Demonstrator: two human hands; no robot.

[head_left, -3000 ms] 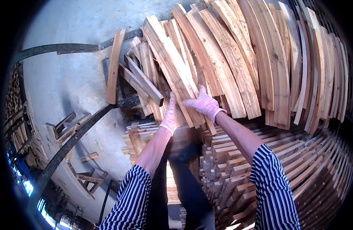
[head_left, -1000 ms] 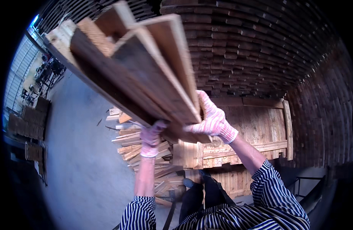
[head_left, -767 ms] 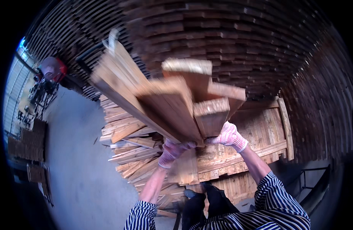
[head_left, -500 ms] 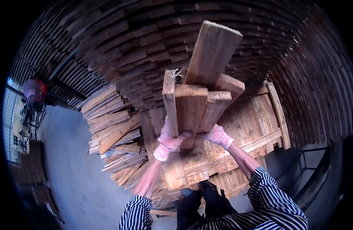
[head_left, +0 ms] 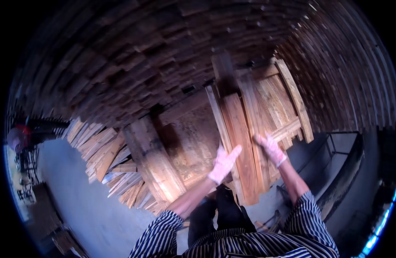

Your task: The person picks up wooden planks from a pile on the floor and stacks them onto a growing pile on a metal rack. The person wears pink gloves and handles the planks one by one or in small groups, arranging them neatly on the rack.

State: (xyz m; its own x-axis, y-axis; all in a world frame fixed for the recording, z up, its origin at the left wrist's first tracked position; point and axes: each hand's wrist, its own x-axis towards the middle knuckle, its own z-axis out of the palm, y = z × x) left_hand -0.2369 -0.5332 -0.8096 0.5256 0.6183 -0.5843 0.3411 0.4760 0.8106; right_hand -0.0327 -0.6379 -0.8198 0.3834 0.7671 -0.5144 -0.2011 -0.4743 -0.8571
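A loose bundle of wooden planks (head_left: 240, 146) lies lengthwise over the right part of the board-covered stack (head_left: 193, 129), its near ends toward my body. My left hand (head_left: 224, 165), in a pink-and-white knit glove, grips the bundle's left side with its thumb over the top. On the opposite side, my right hand (head_left: 272, 149) in a matching glove clasps the edge, thumb on the wood. The fingers underneath are hidden on both hands. A darker board (head_left: 223, 71) sticks out beyond the bundle's far end.
Tall walls of stacked boards (head_left: 120, 64) rise ahead and to the right. Loose offcuts (head_left: 105, 157) are heaped left of the stack. A dark metal frame (head_left: 342, 172) stands at the right. Another person (head_left: 19, 137) is at the far left.
Both hands have brought the planks down from a raised, upright position to lying on the stack, farther right. My view has swung to the right.
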